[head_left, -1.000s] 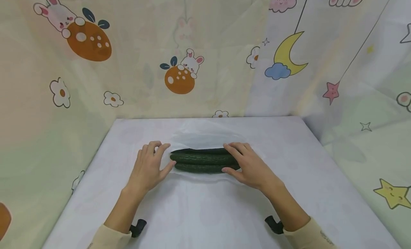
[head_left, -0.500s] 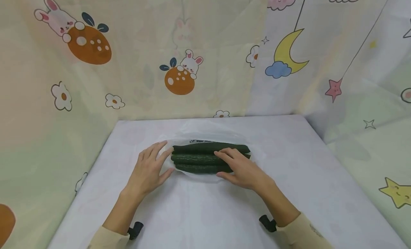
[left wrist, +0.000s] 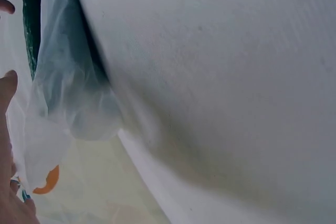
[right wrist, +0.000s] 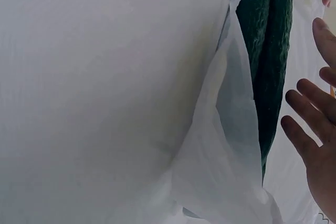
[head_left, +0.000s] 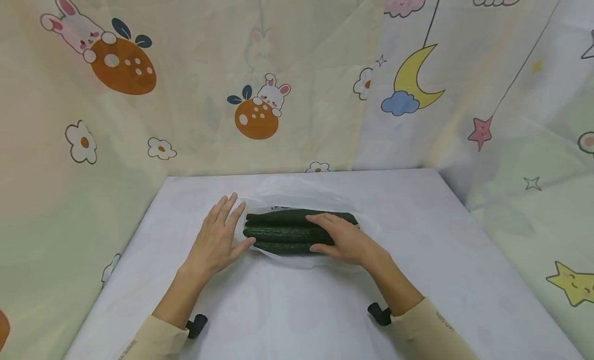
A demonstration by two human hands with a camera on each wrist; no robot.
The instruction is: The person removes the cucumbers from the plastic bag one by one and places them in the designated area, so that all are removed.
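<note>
Several dark green cucumbers [head_left: 283, 233] lie side by side on a thin white plastic bag [head_left: 301, 190], their ends to left and right. Beside their left ends is my left hand [head_left: 213, 241], its fingers straight and spread. My right hand [head_left: 348, 239] is over their right part, partly hiding them, with thumb and fingers apart. In the right wrist view its fingers [right wrist: 302, 142] are loosely spread, with the cucumbers [right wrist: 270, 61] beside them and nothing gripped. The left wrist view shows only part of the left hand, by a translucent fold of the bag [left wrist: 63, 72].
A white cloth covers the table [head_left: 283, 308]. Patterned curtains [head_left: 199, 107] rise behind it and along both sides. A black strap piece [head_left: 197, 326] sticks out from the left wrist, and another [head_left: 379, 314] from the right.
My right hand has shifted left along the cucumbers, uncovering their upper right end. The fingers of my left hand have straightened and spread. Dark print behind the cucumbers has come into view.
</note>
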